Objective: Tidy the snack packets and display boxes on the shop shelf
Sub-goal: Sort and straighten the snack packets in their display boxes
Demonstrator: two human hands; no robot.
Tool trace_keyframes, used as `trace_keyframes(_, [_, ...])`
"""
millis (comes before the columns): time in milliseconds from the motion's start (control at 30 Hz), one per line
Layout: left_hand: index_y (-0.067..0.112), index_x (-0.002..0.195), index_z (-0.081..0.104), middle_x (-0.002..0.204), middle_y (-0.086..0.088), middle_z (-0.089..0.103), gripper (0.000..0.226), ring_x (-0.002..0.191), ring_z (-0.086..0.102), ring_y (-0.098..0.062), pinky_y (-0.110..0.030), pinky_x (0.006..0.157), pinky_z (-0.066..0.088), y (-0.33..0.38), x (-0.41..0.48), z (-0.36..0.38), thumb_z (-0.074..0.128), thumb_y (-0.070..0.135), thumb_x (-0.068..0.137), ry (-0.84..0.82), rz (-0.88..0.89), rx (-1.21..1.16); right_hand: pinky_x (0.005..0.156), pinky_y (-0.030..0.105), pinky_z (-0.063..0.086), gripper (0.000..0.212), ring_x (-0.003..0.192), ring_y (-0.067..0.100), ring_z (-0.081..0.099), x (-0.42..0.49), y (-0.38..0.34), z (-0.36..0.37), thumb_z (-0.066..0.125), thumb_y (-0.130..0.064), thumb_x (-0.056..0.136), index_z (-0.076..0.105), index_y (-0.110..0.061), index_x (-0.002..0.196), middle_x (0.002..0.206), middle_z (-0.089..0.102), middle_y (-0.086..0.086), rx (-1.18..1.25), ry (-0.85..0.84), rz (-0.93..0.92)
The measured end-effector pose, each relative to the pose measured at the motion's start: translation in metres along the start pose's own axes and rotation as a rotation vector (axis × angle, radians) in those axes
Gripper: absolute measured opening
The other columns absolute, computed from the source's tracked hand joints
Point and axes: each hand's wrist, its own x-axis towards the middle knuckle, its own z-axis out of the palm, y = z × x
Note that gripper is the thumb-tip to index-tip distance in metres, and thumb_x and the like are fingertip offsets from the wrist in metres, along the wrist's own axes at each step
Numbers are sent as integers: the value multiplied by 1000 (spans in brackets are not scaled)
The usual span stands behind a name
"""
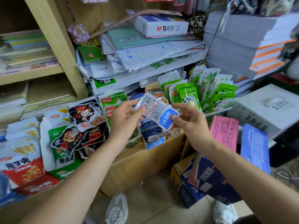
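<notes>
Both hands hold a small stack of blue-and-white snack packets (157, 109) above the shelf, back side up. My left hand (125, 118) pinches the stack's upper left end. My right hand (190, 122) pinches its lower blue end with thumb and fingers. Right under the stack stands a blue display box (153, 143) filled with more dark blue packets. Behind it stand green panda packets (188, 96). To the left lie black cartoon packets (84, 120) and green-and-white packets (112, 101).
Red and green display boxes (22, 168) fill the shelf's left end. Piled stationery and a paper ream (161, 26) lie behind. A white carton (265, 107), a pink sheet (225, 131) and floor cartons (205, 178) stand at right. The wooden shelf front (137, 167) faces my feet.
</notes>
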Motion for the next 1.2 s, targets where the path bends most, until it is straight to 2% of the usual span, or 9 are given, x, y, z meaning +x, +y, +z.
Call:
trace_keyframes(200, [40,127,52,94,20,69,77,77,68,1,-30,74,57,-11,-20,-2,90,57,61,-274,75,521,68,33,57,17,73,20,68,8,-2,-18,64,0,93,73,-10,104,69,65,-3,12,107,45])
trace_keyframes(333, [35,87,75,71,19,69,16,66,63,4,-25,64,49,-17,-20,-2,86,38,76,-358,178,734,78,31,59,16,88,24,72,14,-3,-28,59,2,96,73,-5,96,92,76,11,109,146,107])
trace_keyframes(500, [23,88,72,75,8,72,4,60,69,-10,-27,55,54,-9,-12,-10,73,23,91,-184,182,405,85,32,59,32,95,28,71,14,-8,-36,52,16,91,72,-5,104,99,75,17,83,64,123])
trace_keyframes(767, [11,105,61,107,-14,71,9,82,76,-33,-27,60,60,4,-7,-20,63,15,98,-61,-107,-262,63,22,45,7,68,9,51,14,-7,-40,80,-23,84,78,-26,90,80,55,-3,-558,208,-121])
trace_keyframes(833, [9,103,60,107,-17,72,7,91,76,-35,-33,75,57,0,-3,-21,62,15,99,-68,-132,-330,67,18,46,6,75,8,53,18,-9,-41,79,-26,84,77,-25,88,92,54,-4,-637,232,-135])
trace_keyframes(933, [4,94,64,100,-18,76,14,104,72,-38,-43,97,55,0,0,-22,54,10,101,-99,-154,-451,63,38,59,7,73,17,66,23,-10,-41,74,-21,89,74,-15,86,88,69,4,-581,211,-70])
trace_keyframes(1067, [2,87,76,93,-14,78,34,92,74,-26,-35,84,58,0,1,-20,60,29,99,-55,-139,-327,61,44,62,9,69,19,72,27,-7,-42,70,-15,92,70,-7,89,81,72,9,-453,178,6])
trace_keyframes(1133, [8,86,78,87,-7,78,7,83,75,-21,-43,85,58,-3,1,-20,77,15,86,-8,-74,-164,60,39,62,7,73,20,73,27,-8,-41,70,-13,92,70,-6,90,85,74,11,-389,175,22])
trace_keyframes(1200, [14,91,77,94,-6,78,20,82,76,-22,-51,79,60,-7,1,-19,81,-1,79,6,-49,-58,59,32,61,6,75,23,74,27,-10,-39,69,-10,92,70,-4,93,88,75,12,-325,185,33])
